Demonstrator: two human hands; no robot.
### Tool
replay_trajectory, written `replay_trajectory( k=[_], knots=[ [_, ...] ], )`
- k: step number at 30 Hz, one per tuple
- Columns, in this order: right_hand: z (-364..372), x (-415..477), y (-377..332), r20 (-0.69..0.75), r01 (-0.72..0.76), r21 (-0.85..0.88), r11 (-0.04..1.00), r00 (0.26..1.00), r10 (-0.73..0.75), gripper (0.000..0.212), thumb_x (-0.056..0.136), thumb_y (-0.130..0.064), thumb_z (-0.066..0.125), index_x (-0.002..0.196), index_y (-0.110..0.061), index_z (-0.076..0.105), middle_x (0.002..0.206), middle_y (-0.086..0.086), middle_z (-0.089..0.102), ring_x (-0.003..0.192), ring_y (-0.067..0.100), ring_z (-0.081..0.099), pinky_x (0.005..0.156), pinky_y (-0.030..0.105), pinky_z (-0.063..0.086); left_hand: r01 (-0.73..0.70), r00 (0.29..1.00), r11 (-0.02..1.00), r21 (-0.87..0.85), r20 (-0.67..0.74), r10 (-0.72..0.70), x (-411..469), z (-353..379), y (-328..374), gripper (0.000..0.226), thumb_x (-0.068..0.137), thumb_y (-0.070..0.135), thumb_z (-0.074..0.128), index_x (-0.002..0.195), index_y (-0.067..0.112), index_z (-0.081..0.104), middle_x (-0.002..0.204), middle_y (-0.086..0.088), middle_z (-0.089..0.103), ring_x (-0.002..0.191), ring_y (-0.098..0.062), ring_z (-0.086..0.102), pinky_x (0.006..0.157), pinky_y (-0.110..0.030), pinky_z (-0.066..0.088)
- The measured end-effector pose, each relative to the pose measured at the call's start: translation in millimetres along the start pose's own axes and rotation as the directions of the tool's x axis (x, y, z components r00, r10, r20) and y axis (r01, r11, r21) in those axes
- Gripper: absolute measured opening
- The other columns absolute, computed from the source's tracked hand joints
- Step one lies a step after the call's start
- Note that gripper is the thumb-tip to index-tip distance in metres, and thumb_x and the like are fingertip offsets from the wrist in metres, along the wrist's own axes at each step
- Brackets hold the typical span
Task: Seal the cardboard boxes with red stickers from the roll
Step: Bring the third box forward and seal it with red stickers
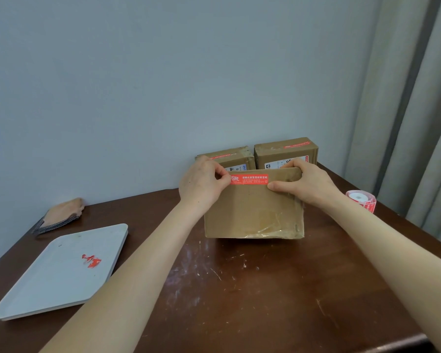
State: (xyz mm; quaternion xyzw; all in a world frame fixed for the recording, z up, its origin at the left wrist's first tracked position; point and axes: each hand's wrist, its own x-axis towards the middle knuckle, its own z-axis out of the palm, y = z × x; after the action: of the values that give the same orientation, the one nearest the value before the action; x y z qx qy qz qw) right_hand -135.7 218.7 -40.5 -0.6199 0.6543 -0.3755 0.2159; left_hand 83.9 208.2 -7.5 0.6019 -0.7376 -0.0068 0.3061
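Observation:
A cardboard box (255,212) stands in the middle of the brown table, tilted so its top faces me. A red sticker (250,179) lies across the box's far edge. My left hand (201,186) pinches the sticker's left end with thumb and forefinger. My right hand (303,183) grips the box's far right corner, thumb pressing by the sticker's right end. Behind stand two more cardboard boxes, a left box (229,156) and a right box (285,151), each with a red sticker on top. The sticker roll (360,198) sits to the right.
A white tray (49,281) at the left holds a crumpled red scrap (91,261). A folded cloth (61,214) lies behind it near the wall. A curtain (418,110) hangs at the right. The table's front edge (392,345) is close.

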Motion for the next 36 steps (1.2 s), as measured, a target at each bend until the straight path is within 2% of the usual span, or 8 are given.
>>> replay_trajectory(
  k=[7, 13, 24, 36],
  knots=[
    [-0.8, -0.9, -0.7, -0.002, 0.007, -0.004, 1.0, 1.0, -0.007, 0.053, 0.067, -0.058, 0.075, 0.107, -0.032, 0.052, 0.104, -0.006, 0.059, 0.095, 0.017, 0.059, 0.074, 0.04, 0.057, 0.006, 0.999, 1.0, -0.021, 0.035, -0.005, 1.6, -5.0, 2.0, 0.017, 0.089, 0.03, 0.058, 0.082, 0.021, 0.071, 0.108, 0.008, 0.06, 0.087, -0.015, 0.059, 0.066, -0.029, 0.048],
    [-1.3, -2.2, -0.8, 0.001, 0.009, -0.002, 1.0, 1.0, -0.009, 0.052, 0.068, -0.057, 0.075, 0.107, -0.032, 0.052, 0.104, -0.006, 0.058, 0.095, 0.017, 0.059, 0.074, 0.042, 0.058, -0.005, 0.998, 1.0, -0.031, 0.068, 0.007, 1.9, -7.4, 2.7, 0.017, 0.089, 0.029, 0.058, 0.081, 0.021, 0.071, 0.09, 0.012, 0.057, 0.084, -0.013, 0.057, 0.066, -0.028, 0.046],
    [-1.4, -4.1, -1.0, 0.0, 0.009, 0.006, 1.0, 1.0, -0.009, 0.051, 0.068, -0.056, 0.076, 0.107, -0.033, 0.052, 0.103, -0.007, 0.057, 0.093, 0.016, 0.059, 0.072, 0.04, 0.059, -0.008, 0.986, 0.999, -0.04, 0.164, 0.015, 5.3, -12.9, 2.5, 0.019, 0.087, 0.028, 0.059, 0.071, 0.026, 0.067, 0.09, 0.004, 0.069, 0.088, -0.022, 0.063, 0.068, -0.033, 0.049],
    [-1.6, -6.2, -2.8, -0.001, 0.009, 0.019, 1.0, 1.0, -0.009, 0.052, 0.069, -0.055, 0.076, 0.108, -0.031, 0.052, 0.104, -0.007, 0.058, 0.091, 0.014, 0.059, 0.065, 0.032, 0.056, 0.037, 0.975, 0.991, -0.129, 0.222, -0.007, 7.4, -15.2, 1.9, 0.018, 0.086, 0.028, 0.063, 0.076, 0.017, 0.073, 0.083, 0.007, 0.066, 0.086, -0.018, 0.061, 0.071, -0.033, 0.047]
  ],
)
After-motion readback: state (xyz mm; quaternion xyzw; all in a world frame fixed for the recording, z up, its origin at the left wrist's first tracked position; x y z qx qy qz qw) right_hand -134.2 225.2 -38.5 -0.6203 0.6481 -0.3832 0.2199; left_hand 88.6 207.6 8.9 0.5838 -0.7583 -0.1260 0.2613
